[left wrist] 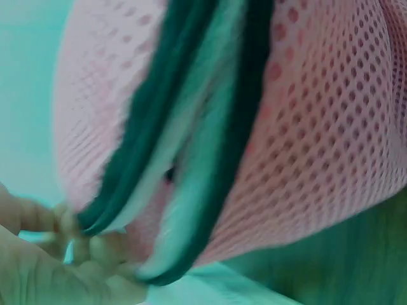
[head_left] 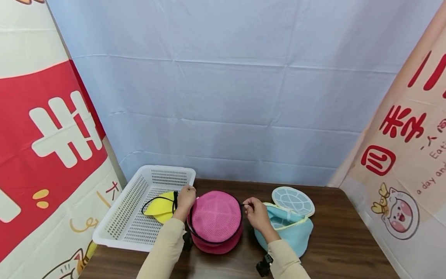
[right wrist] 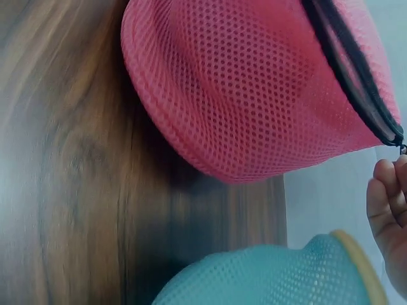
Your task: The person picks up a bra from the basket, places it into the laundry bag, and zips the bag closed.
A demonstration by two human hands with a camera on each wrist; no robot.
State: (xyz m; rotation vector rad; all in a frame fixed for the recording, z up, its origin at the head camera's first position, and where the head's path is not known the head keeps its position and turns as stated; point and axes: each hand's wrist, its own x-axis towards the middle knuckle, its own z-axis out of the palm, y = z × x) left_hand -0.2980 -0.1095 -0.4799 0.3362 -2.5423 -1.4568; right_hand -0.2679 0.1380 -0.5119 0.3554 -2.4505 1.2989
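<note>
A round pink mesh laundry bag (head_left: pixel 216 219) with black zipper trim stands on the table between my hands. My left hand (head_left: pixel 186 200) pinches its trim at the left end, and in the left wrist view my fingers (left wrist: pixel 95 254) close on the black edge where a gap runs along the zipper (left wrist: pixel 216 152). At the opposite end, my right hand (head_left: pixel 257 214) pinches the small zipper pull (right wrist: pixel 403 150) with thumb and fingers. Close to my right hand stands a light blue mesh laundry bag (head_left: pixel 296 237), its round lid (head_left: pixel 293 200) flipped back.
A white plastic basket (head_left: pixel 120 243) stands at the left with a yellow item with black trim and cord (head_left: pixel 158 209) in it. Brown wooden tabletop (head_left: pixel 345 236) extends to the right of the blue bag. A pale blue cloth (head_left: pixel 223 97) hangs behind the table.
</note>
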